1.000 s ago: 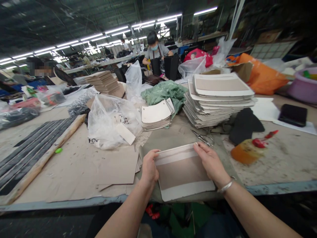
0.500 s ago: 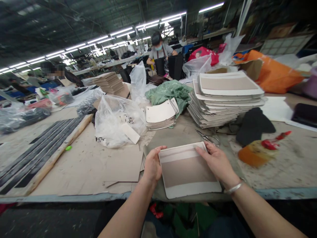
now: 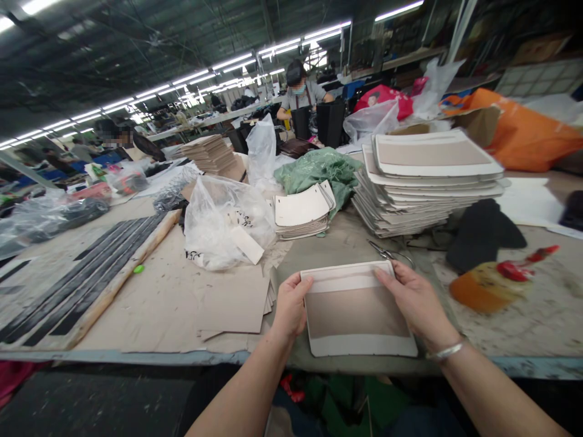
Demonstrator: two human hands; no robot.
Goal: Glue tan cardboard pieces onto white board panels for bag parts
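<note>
A flat rectangular panel (image 3: 359,312), beige with white bands along its top and bottom, is held between my two hands near the table's front edge. My left hand (image 3: 291,303) grips its upper left corner, thumb on the face. At the upper right corner my right hand (image 3: 412,297) pinches it, thumb on top and fingers behind. Scissors (image 3: 387,252) lie just beyond that corner, partly hidden by my right hand. A tall stack of similar panels (image 3: 428,182) stands behind to the right. Smaller white pieces (image 3: 303,209) are piled farther back.
Cardboard sheets (image 3: 234,303) and a clear plastic bag (image 3: 228,224) lie to the left, beyond them dark strips beside a wooden bar (image 3: 122,279). At right are an amber container with a red top (image 3: 489,285) and a black piece (image 3: 483,237). A person (image 3: 303,91) sits across.
My left thumb has come over onto the panel's face at the upper left corner. The view has shifted slightly, so the table things appear farther right.
</note>
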